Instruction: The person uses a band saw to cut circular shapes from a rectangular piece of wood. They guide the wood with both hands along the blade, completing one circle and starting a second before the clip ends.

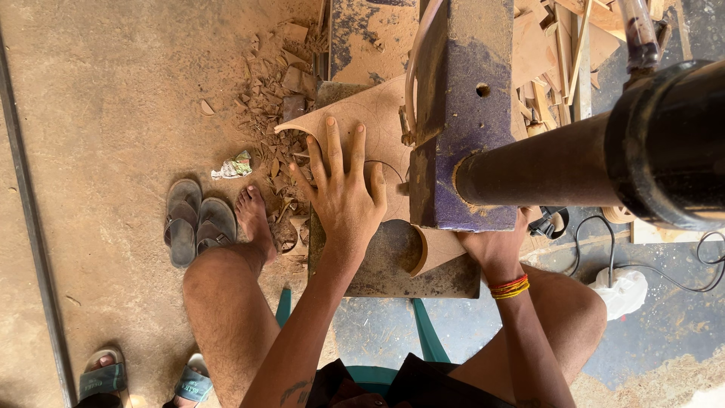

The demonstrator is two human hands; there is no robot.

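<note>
Head view is looking straight down at a seated person working a thin brown board (362, 121) on a dusty metal table (393, 268). Far left, a pair of grey sandals (198, 221) is lying on the dirt floor, with a bare foot (255, 219) resting just beside them. Left hand (343, 193) is lying flat on the board, fingers (333, 147) spread and released, pressing down rather than gripping; the board is lying under the palm and reaching far and left past the fingertips. Right of it, the purple machine block (462, 113) is standing over the board. Right hand (495, 249) is sitting under the block, mostly hidden, so its grip cannot be told; a red and yellow thread band (510, 287) is circling its wrist
</note>
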